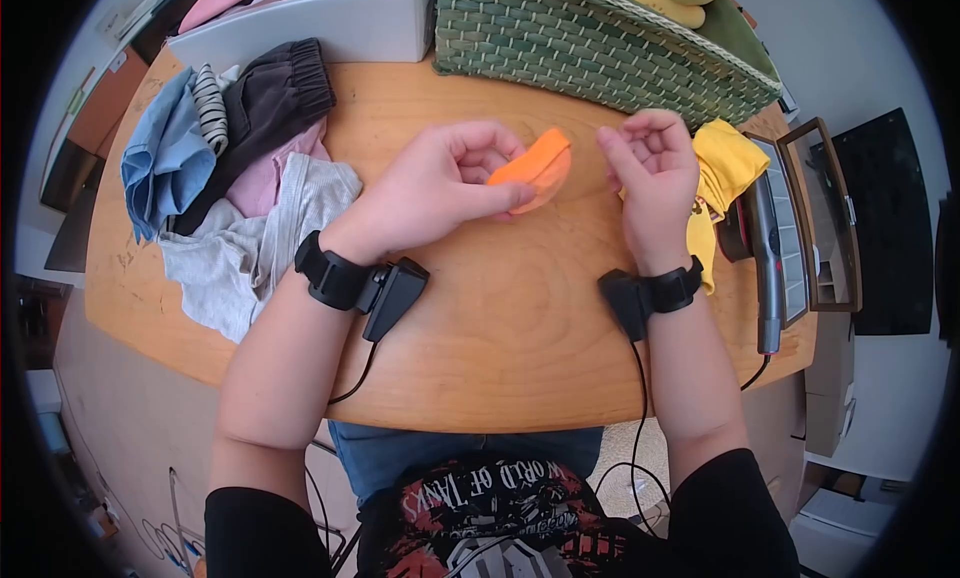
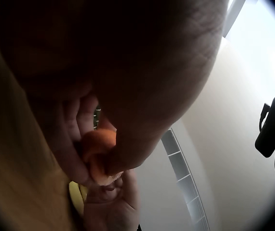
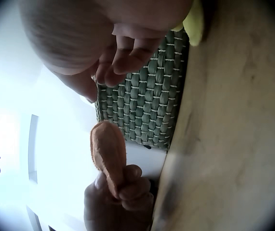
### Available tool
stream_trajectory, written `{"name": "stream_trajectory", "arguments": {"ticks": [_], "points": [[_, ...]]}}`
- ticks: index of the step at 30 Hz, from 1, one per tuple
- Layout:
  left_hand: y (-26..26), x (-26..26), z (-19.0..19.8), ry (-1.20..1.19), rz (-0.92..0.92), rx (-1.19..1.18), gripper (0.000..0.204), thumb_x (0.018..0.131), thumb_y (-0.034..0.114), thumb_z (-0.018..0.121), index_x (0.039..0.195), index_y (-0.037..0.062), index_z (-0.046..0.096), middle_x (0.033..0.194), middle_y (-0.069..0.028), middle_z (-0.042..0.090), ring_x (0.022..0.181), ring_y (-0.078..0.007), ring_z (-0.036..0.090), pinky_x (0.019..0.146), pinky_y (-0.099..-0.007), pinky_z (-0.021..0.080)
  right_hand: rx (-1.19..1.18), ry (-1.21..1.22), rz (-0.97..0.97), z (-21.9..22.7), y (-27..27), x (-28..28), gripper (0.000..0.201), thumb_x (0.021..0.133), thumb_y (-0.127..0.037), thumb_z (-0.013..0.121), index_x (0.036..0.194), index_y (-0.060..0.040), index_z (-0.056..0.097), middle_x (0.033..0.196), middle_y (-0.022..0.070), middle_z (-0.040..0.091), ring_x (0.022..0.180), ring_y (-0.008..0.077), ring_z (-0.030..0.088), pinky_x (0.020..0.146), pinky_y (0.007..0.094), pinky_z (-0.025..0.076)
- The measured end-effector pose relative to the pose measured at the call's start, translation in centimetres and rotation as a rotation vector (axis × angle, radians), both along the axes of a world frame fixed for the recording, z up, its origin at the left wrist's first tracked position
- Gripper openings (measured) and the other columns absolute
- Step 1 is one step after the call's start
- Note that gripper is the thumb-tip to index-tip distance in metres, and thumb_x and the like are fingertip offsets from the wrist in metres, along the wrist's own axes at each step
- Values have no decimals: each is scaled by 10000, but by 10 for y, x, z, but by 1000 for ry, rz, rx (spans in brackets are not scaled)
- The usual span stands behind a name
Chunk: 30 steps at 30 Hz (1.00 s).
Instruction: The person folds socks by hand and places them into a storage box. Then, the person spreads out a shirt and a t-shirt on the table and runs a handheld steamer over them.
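Note:
A small piece of folded orange cloth (image 1: 545, 168), sock-like in shape, is pinched between the thumb and fingers of my left hand (image 1: 440, 183) over the middle of the table. From the right wrist view the cloth (image 3: 108, 147) appears as a narrow oval with a stitched edge, its lower end in the left fingers. My right hand (image 1: 660, 178) is just to the right of the cloth, apart from it, fingers loosely curled with nothing in them. A yellow garment (image 1: 730, 163) lies right beside that hand.
Left on the wooden table (image 1: 500, 318) is a pile with a grey garment (image 1: 215, 268), dark shorts (image 1: 285, 88) and blue cloth (image 1: 165, 148). Behind stand a white bin (image 1: 370, 28) and a green woven basket (image 1: 580, 53). A corded grey tool (image 1: 768, 268) and a compartment box (image 1: 790, 208) occupy the right edge.

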<state>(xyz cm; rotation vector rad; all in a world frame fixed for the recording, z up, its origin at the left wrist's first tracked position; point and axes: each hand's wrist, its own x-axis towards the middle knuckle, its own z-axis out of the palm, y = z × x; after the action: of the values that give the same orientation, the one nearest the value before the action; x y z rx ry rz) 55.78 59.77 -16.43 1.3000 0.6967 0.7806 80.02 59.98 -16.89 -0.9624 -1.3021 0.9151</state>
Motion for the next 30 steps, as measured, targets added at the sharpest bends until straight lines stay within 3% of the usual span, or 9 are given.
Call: {"name": "stream_trajectory", "arguments": {"ticks": [2,5,6,9,16,19,21,25,30], "points": [[-1,1,1,-3,5,11,271,923,59,739,1154,11,606,1032,-42,712,899,-80,676,797,-240,573,-48,55,38,1,4,7,502,878,-14,765,1319,-39,529,999,46,643,761,61,579,622,191,466],[-3,1,2,-18,-7,23,272,919,45,733,1158,10,607,1041,-39,711,899,-79,675,797,-239,570,-108,148,388,10,-2,1,641,825,28,790,1394,-23,500,1294,85,557,967,98,606,754,234,533],[-3,0,1,-30,-23,25,273,918,37,729,1160,9,607,1045,-38,711,899,-79,675,796,-239,568,-109,149,387,11,-6,-3,641,825,28,790,1394,-23,500,1294,85,557,967,98,606,754,234,533],[-2,-2,1,-86,-66,36,277,916,35,731,1162,7,606,1046,-37,711,906,-81,678,808,-237,565,-41,-76,549,5,-9,-8,593,823,39,794,1358,1,541,1358,113,571,1203,178,610,957,305,549],[-3,0,2,-81,7,150,412,879,17,772,1252,-9,601,1146,-60,689,962,-95,679,824,-236,562,-116,91,428,1,-9,-7,446,841,77,768,1239,39,572,1180,124,668,1115,185,668,960,308,579],[-4,0,7,85,68,228,445,863,15,789,1272,-20,615,1192,-64,675,977,-92,674,815,-227,559,-113,112,445,0,-9,-9,421,836,85,769,1207,42,573,1175,129,667,1095,179,676,949,299,588],[-3,1,8,111,140,352,393,876,24,777,1242,-30,643,1172,-62,684,963,-85,673,812,-213,554,-113,55,429,-1,-10,-9,421,836,78,774,1203,41,572,1184,131,664,1092,178,677,942,299,590],[-5,0,10,199,173,291,307,893,28,758,1179,-34,667,1112,-56,704,931,-76,674,803,-203,550,-96,54,412,3,-13,-13,392,842,68,776,1181,39,582,1156,128,675,1061,167,688,929,285,592],[0,1,3,180,246,285,210,921,23,720,1115,-43,671,1009,-65,733,883,-89,695,795,-218,564,-91,14,314,4,-16,-13,294,862,48,770,1104,31,604,1021,118,713,895,117,703,762,230,596]]}}
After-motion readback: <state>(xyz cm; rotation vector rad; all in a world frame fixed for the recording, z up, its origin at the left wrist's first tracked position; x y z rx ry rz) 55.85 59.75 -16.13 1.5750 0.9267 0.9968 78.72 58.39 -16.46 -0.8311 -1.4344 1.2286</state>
